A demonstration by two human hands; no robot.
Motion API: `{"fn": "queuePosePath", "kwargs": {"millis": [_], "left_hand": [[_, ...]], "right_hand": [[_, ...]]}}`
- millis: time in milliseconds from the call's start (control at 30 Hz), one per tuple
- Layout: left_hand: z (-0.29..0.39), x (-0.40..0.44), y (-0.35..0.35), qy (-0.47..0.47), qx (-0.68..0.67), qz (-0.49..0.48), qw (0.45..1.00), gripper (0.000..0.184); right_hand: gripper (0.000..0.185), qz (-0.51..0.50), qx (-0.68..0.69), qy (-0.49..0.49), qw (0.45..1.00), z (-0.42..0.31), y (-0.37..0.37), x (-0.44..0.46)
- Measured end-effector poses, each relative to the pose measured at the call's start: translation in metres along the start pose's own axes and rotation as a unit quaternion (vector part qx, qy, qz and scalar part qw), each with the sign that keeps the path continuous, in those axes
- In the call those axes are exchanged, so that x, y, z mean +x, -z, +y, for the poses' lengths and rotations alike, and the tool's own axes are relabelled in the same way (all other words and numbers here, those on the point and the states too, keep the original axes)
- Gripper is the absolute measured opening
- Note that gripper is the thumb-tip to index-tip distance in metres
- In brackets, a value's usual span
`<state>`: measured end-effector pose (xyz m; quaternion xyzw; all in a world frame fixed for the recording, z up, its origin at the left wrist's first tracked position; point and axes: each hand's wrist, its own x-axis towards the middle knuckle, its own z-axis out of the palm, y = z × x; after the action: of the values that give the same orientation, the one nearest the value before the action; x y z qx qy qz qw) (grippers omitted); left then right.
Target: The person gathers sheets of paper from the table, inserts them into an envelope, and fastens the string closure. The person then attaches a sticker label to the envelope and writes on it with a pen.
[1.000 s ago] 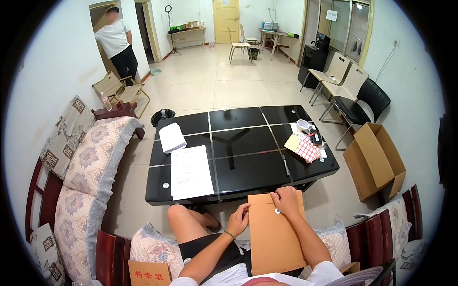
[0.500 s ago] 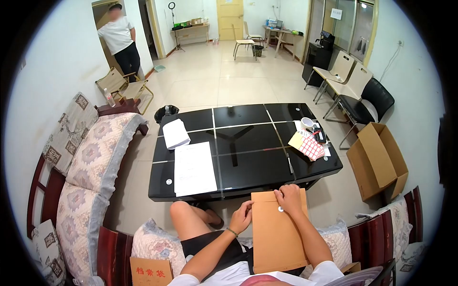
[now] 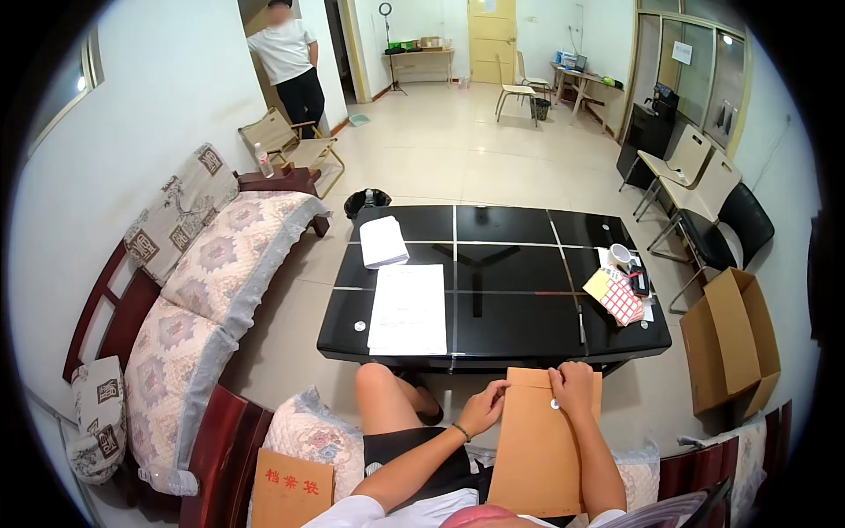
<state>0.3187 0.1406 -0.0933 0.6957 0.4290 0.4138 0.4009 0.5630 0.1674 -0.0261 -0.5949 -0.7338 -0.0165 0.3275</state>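
Note:
A brown paper file envelope [image 3: 537, 458] lies on my lap, its flap end toward the table and a white round button near that end. My left hand [image 3: 482, 411] is closed on the envelope's upper left edge. Across the upper right part, by the button, my right hand [image 3: 572, 387] has its fingers curled onto the envelope. A second brown envelope with red characters [image 3: 292, 493] rests on the sofa at my left. On the black table [image 3: 502, 326] are a printed sheet [image 3: 407, 308], a stack of white papers [image 3: 384, 242], a pen [image 3: 581, 324] and red-checked labels [image 3: 620, 299].
A roll of tape [image 3: 620, 255] and a small black object sit at the table's right. An open cardboard box [image 3: 731, 343] stands on the floor at right, near several chairs. Sofa seats [image 3: 185, 343] run along the left. A person [image 3: 289, 66] stands in the far left doorway.
The view has turned left, so the room and table appear farther right. Both hands keep their places on the envelope.

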Motion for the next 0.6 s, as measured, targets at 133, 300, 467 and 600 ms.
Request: {"fn": "queuePosePath", "kwargs": {"millis": [133, 300, 467, 600], "left_hand": [[-0.0038, -0.0012, -0.0017, -0.004, -0.004, 0.002, 1.000, 0.038], [-0.0066, 0.0005, -0.0024, -0.002, -0.004, 0.001, 1.000, 0.038], [-0.0105, 0.0000, -0.0039, -0.016, -0.001, 0.011, 1.000, 0.038], [-0.0079, 0.0005, -0.0028, -0.012, 0.004, 0.009, 1.000, 0.038]], "right_hand": [[0.029, -0.006, -0.006, -0.009, 1.000, 0.0037, -0.0037, -0.0026], [0.029, -0.007, -0.001, -0.010, 1.000, 0.0023, -0.0017, -0.0015], [0.028, -0.012, -0.002, -0.006, 1.000, 0.0018, -0.0009, -0.0014], [0.028, -0.017, -0.002, -0.012, 1.000, 0.0013, -0.0001, -0.0010]]}}
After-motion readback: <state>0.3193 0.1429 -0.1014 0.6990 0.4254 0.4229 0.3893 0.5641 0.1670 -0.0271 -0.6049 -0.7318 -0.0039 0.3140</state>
